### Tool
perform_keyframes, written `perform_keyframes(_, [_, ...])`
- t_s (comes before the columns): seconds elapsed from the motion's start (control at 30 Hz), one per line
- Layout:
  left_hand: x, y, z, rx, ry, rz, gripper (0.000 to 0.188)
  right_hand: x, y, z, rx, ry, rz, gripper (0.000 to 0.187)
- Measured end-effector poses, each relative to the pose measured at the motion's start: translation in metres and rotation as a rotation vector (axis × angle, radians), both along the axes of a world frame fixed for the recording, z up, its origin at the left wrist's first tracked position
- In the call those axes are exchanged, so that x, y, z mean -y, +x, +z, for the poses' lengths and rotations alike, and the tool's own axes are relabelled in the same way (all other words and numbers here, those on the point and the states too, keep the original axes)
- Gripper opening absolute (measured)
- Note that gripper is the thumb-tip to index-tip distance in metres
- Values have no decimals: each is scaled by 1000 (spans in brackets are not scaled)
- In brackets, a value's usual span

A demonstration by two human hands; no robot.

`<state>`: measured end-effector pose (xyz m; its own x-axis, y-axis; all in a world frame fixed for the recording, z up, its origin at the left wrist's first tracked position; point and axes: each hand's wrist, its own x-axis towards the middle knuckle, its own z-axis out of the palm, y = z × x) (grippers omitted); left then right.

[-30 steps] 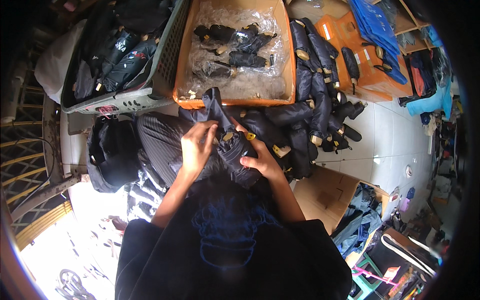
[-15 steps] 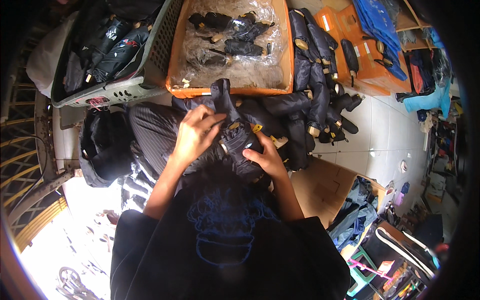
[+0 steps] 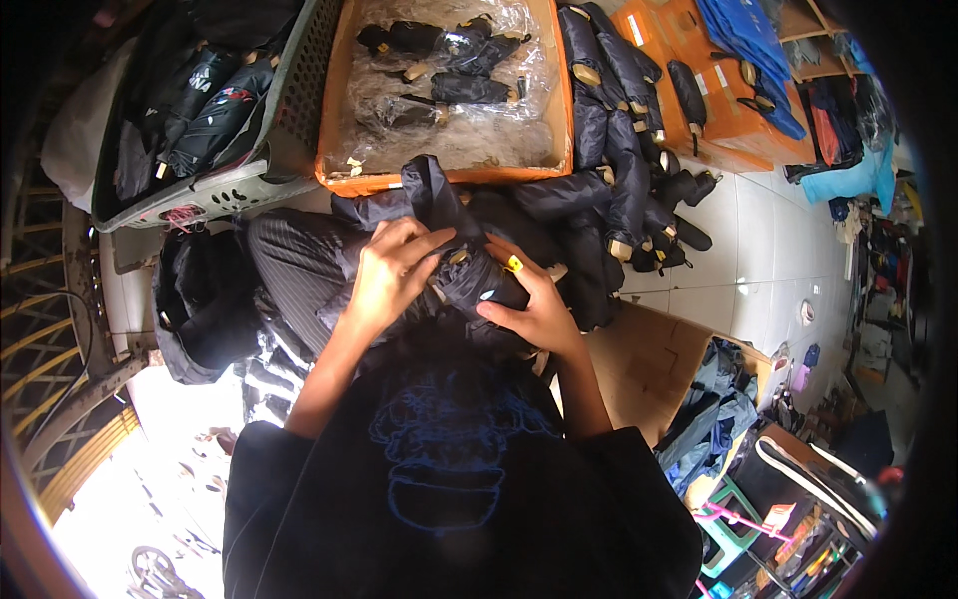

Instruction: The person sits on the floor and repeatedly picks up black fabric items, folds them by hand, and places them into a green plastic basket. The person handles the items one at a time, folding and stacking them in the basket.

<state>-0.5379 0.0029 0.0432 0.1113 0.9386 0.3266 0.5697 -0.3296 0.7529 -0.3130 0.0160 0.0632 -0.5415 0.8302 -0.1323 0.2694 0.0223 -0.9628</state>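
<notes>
A black folding umbrella (image 3: 479, 282), bundled up, with a small pale mark on its cloth, lies across my lap. My right hand (image 3: 534, 304) wraps its right side, thumb on top, with a small yellow tag (image 3: 515, 263) by the fingers. At its far end a loose black cloth sleeve (image 3: 427, 190) stands up toward the orange box. My left hand (image 3: 392, 270) pinches at the cloth near that end, thumb and forefinger close together. What lies exactly between those fingertips is hard to make out.
Ahead stands an orange-edged box (image 3: 447, 180) lined with clear plastic, holding several black umbrellas. Left of it is a grey plastic crate (image 3: 225, 195) with more umbrellas. Wrapped black umbrellas (image 3: 629, 180) pile up at the right, near a cardboard box (image 3: 639, 364) of dark cloth.
My right hand has turned the umbrella slightly, and its fingers now reach farther over the far end. My left hand stays beside it. The whole view has shifted a little.
</notes>
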Motion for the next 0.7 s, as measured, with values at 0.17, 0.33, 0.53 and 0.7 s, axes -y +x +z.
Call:
perform_keyframes(0.17, [10,16,-9,108,-40,120,28,17,11,-22,-495,-713,-201,46])
perform_keyframes(0.33, [19,26,-11,277,-179,164,18,19,23,-28,-605,-822,-176,49])
perform_keyframes(0.53, [15,38,0,297,-158,225,11,7,21,3,-164,-156,90,54])
perform_keyframes(0.7, [14,32,2,100,11,8,18,1,29,6,47,-46,297,58])
